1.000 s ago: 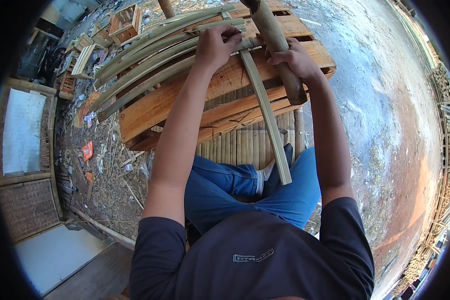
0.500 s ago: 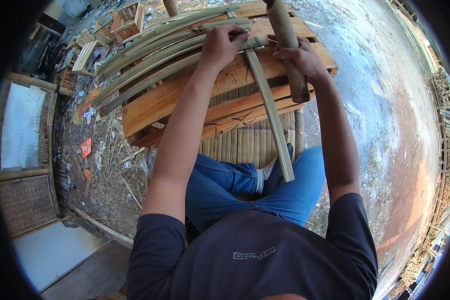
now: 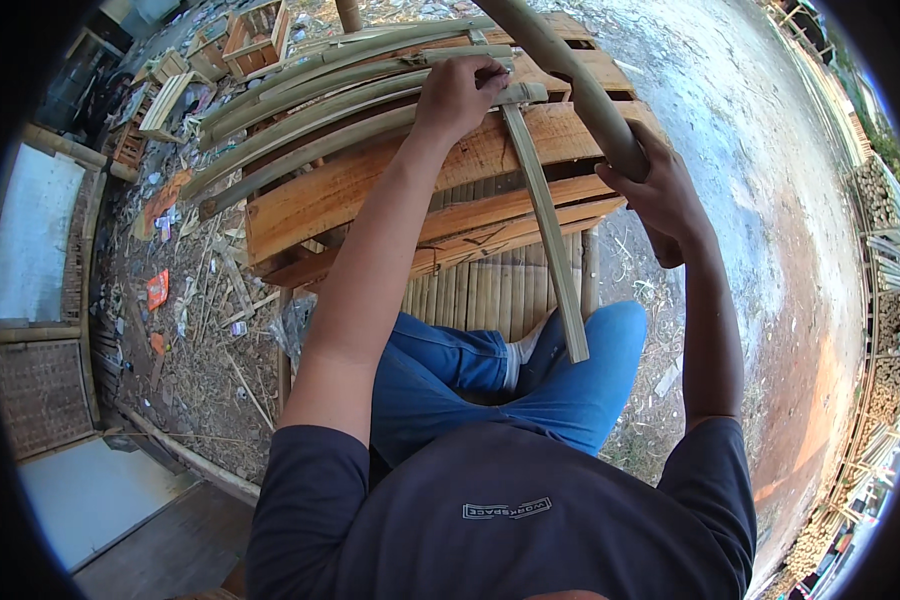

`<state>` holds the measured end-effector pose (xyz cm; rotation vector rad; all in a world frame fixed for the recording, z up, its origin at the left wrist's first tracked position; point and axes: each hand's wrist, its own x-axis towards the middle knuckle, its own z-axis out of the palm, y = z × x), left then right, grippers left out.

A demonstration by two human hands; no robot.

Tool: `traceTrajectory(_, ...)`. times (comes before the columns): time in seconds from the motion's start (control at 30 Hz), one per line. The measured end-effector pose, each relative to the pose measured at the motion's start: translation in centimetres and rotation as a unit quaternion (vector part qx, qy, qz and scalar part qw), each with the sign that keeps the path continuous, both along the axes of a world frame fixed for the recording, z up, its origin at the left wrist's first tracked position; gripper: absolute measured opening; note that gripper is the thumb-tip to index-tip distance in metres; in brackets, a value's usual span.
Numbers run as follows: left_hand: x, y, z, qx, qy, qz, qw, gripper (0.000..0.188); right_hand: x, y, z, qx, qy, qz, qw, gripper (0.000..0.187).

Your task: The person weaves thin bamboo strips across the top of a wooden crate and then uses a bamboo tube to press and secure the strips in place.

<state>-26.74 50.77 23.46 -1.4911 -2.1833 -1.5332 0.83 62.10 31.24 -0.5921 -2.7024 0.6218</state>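
Over the right ends of several split bamboo strips (image 3: pixel 310 132), my left hand (image 3: pixel 456 98) is closed in a pinch. Something tiny and pale shows at its fingertips, too small to name. A thick round stick (image 3: pixel 595 108) with a notch in its side is gripped in my right hand (image 3: pixel 658 188). It slants from the upper left down past my wrist. Crossing under the strip ends, a narrow slat (image 3: pixel 544 220) reaches toward my lap. Strips and slat lie on a low wooden bench of orange-brown planks (image 3: pixel 335 205).
Below the bench is a platform of bamboo slats (image 3: pixel 460 290). Wooden crates (image 3: pixel 256 40) stand at the far left, with litter and wood scraps on the ground. Stacked bamboo pieces (image 3: pixel 885 380) line the right edge. A woven panel (image 3: pixel 45 395) stands at the left.
The stick has swung from nearly upright to a slant as my right hand moved right and down toward me. My left hand has shifted slightly right, still pinched.
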Motion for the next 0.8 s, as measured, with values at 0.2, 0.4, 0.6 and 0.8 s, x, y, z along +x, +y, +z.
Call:
traceTrajectory(0.2,0.3,0.1,0.3,-0.030,-0.026,0.000,0.999,0.019,2.2,-1.4,-0.6,-0.381,0.202,0.049,0.901,0.056)
traceTrajectory(0.4,0.1,-0.3,0.1,-0.014,-0.019,-0.001,1.000,0.019,3.4,-2.7,-0.4,-0.378,0.095,-0.057,0.919,0.070)
traceTrajectory(0.6,0.5,-0.1,0.5,-0.027,-0.015,0.002,1.000,0.020,3.9,-1.8,-1.5,-0.324,0.114,-0.072,0.936,0.071)
traceTrajectory(0.8,0.5,-0.4,0.8,-0.048,-0.024,-0.002,0.999,0.020,3.3,-1.1,-1.3,-0.280,0.070,-0.070,0.955,0.073)
